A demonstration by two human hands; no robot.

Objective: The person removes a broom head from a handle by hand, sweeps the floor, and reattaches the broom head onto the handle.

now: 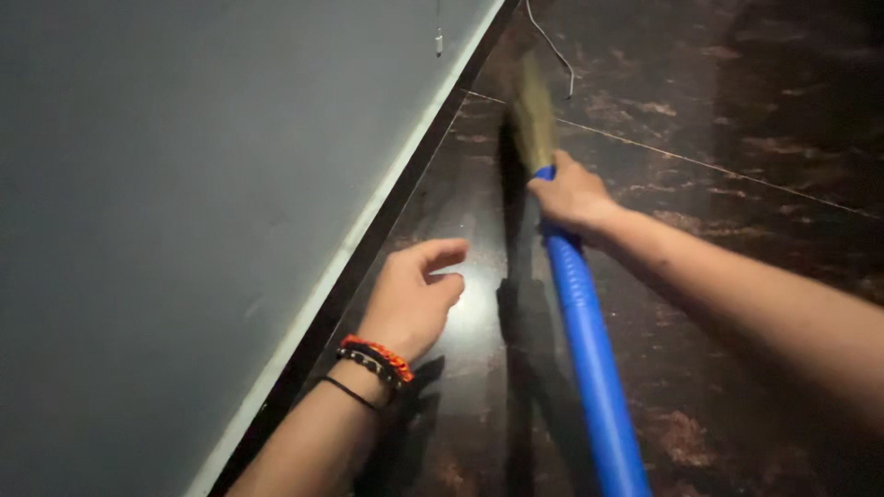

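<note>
The broom (pixel 578 304) has a long, ribbed, bright blue handle that runs from the bottom edge of the view, right of centre, up and slightly leftward to a narrow bunch of pale straw-coloured bristles (pixel 534 115). It lies at a low slant over the dark, glossy floor, roughly parallel to the grey wall's baseboard, with the bristle end farthest away. The bristles are blurred and point up toward the wall's far end, beside a pale seam in the floor.
</note>
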